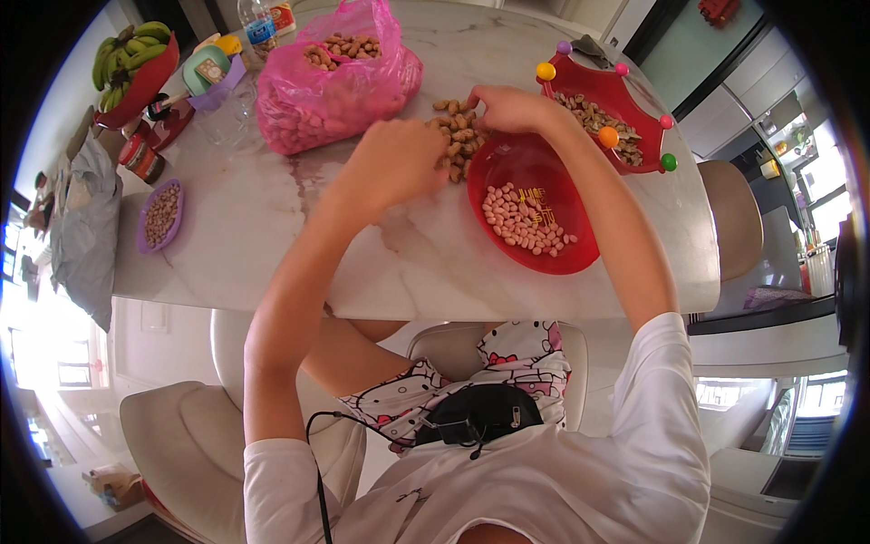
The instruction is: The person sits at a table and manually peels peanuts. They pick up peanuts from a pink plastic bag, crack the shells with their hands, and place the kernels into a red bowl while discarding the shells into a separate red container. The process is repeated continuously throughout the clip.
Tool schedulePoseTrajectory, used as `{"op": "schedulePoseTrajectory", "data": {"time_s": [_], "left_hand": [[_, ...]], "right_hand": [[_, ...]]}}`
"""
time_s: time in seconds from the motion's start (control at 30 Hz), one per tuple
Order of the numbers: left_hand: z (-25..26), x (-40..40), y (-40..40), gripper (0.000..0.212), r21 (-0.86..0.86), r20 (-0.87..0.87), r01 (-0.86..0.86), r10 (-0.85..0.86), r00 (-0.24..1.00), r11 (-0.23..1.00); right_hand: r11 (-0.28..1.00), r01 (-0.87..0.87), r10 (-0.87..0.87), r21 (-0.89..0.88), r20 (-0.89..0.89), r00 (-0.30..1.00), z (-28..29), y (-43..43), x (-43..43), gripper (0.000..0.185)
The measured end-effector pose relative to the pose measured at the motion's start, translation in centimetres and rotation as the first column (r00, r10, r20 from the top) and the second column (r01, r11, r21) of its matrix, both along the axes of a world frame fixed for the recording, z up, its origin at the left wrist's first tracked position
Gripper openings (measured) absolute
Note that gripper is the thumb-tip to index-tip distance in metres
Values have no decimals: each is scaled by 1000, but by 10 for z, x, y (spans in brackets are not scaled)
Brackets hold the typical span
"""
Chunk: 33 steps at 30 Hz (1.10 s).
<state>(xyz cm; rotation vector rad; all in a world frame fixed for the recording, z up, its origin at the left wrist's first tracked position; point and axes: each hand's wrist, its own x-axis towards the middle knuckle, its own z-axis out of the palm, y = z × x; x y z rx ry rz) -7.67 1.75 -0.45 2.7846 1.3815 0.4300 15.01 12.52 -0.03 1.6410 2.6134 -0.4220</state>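
Observation:
A small pile of unshelled peanuts [459, 139] lies on the marble-patterned table, between my two hands. My left hand [408, 162] is at the pile's left side, its back turned up and its fingers curled out of sight. At the pile's upper right, my right hand [511, 109] has its fingers bent and apart, the tips close to the nuts. Just below my right hand is a red plastic bowl [499, 255] with yellow characters on its bottom. Shelled pink peanut kernels [520, 221] lie spread in it, and my right forearm passes over its right edge.
Peanut shells [598, 122] fill part of a red crown-shaped tray [629, 102] with coloured balls. A pink plastic bag [326, 102] of peanuts stands at the back. Leftward are a purple dish [178, 217], a jar [141, 160], a clear cup [221, 119], a bottle [258, 30] and bananas [132, 54].

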Motion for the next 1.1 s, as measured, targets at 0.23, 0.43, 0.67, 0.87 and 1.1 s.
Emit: {"op": "schedulePoseTrajectory", "data": {"time_s": [0.23, 0.43, 0.67, 0.87, 1.1], "left_hand": [[0, 2, 19, 21, 122, 230, -98, 68, 971, 988], [-32, 6, 34, 24, 251, 361, -6, -88, 928, 968], [-24, 20, 27, 29, 258, 511, 8, -143, 848, 966], [5, 49, -22, 28, 251, 660, 52, -210, 721, 967], [13, 82, -30, 25, -92, 838, 168, -15, 546, 981]], "right_hand": [[992, 19, -30, -121, -91, 995, 7, -1, -10, 51], [999, 22, -30, -34, -240, 970, 13, -14, -7, 43], [983, 74, 55, 170, -649, 759, 33, -100, 23, 27], [878, 33, 298, 477, -600, 743, 31, -150, 38, 27], [834, 99, 346, 544, -653, 674, 20, -162, 58, 30]]}}
